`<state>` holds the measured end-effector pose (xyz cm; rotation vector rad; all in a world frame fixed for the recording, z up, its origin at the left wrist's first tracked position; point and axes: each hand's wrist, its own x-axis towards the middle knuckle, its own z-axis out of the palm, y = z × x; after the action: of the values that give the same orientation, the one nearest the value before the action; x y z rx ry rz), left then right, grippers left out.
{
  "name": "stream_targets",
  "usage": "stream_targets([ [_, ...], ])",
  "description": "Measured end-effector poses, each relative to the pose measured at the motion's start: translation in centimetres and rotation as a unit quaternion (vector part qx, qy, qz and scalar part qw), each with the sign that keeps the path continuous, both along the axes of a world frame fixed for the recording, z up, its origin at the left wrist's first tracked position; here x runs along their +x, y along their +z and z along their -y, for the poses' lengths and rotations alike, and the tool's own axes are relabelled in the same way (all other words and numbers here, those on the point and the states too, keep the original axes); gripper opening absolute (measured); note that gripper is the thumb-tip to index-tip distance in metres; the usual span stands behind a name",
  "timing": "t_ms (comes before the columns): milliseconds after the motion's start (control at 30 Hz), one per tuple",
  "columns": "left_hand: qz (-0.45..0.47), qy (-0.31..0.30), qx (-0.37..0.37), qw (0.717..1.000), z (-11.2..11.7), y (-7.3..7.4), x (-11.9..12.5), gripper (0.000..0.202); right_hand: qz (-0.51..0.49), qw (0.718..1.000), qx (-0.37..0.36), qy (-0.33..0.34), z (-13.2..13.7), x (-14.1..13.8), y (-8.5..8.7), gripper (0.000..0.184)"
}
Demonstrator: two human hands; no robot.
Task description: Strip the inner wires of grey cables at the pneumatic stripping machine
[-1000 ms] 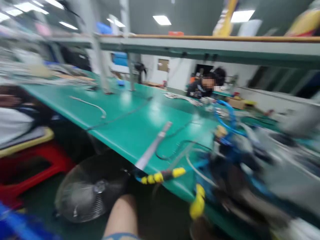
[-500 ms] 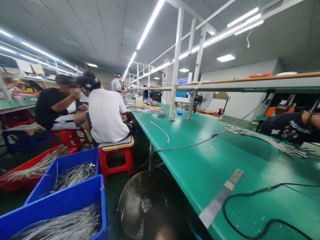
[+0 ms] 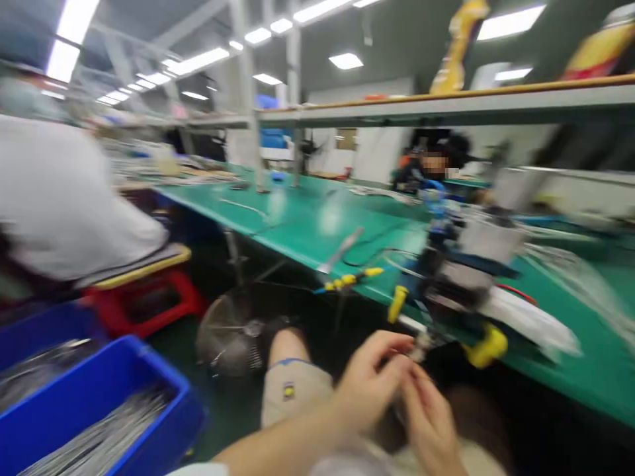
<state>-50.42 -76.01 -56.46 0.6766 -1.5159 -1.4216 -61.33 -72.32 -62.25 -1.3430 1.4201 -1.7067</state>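
Both hands meet low in front of me, above my lap and close to the table edge. My left hand (image 3: 374, 378) has its fingers curled, thumb and fingertips pressed together. Against its fingertips lie those of my right hand (image 3: 430, 416), also closed. Whatever may be between them is hidden and blurred. Just beyond the hands stands a dark bench device (image 3: 454, 284) at the table's edge, with a yellow handle (image 3: 485, 346) low on its right and another yellow grip (image 3: 397, 304) on its left.
The green table (image 3: 297, 218) carries a metal ruler (image 3: 342, 249), a black cable and a clear plastic bag (image 3: 533, 320). A floor fan (image 3: 225, 337) stands below. At left are a blue bin (image 3: 149, 377) of grey cables, a red stool (image 3: 149, 301) and a seated person (image 3: 64, 198).
The view has swung right and downward with blur. Both my hands, my lap and the bench device have come into sight; the red bin has left view.
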Motion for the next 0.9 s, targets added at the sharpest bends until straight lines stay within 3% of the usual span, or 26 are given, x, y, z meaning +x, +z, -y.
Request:
stream_targets([
  [33,0.006,-0.014,-0.002,1.0,0.1,0.4,-0.1,0.035,0.002,1.0,-0.009,-0.007,-0.5,-0.2,0.2,0.043],
  [100,0.011,-0.026,0.016,0.999,1.0,1.0,-0.3,0.027,-0.002,0.998,-0.025,0.056,-0.4,-0.4,1.1,0.043],
  [233,0.014,-0.046,0.083,0.995,2.6,1.6,-0.6,0.028,-0.002,0.993,-0.029,0.114,0.9,-0.4,3.0,0.036],
  [400,0.01,-0.08,0.137,0.987,3.4,1.3,-0.9,0.03,-0.001,0.996,-0.016,0.093,1.0,-0.8,2.6,0.034],
  [567,-0.027,-0.174,0.239,0.955,4.2,1.2,-1.2,0.04,0.006,0.989,-0.003,0.146,0.6,-1.0,2.4,0.033],
  [633,-0.041,-0.187,0.253,0.948,4.2,1.4,-1.4,0.037,0.029,0.992,-0.008,0.125,0.5,-0.9,2.3,0.031],
  [767,-0.068,-0.128,0.216,0.965,3.4,1.2,-1.8,0.045,0.113,0.993,-0.018,0.022,0.1,-0.8,1.2,0.028],
  [900,-0.023,-0.114,0.134,0.984,2.6,-0.4,-2.1,0.021,0.142,0.99,0.004,-0.011,-0.3,-1.0,0.3,0.034],
])
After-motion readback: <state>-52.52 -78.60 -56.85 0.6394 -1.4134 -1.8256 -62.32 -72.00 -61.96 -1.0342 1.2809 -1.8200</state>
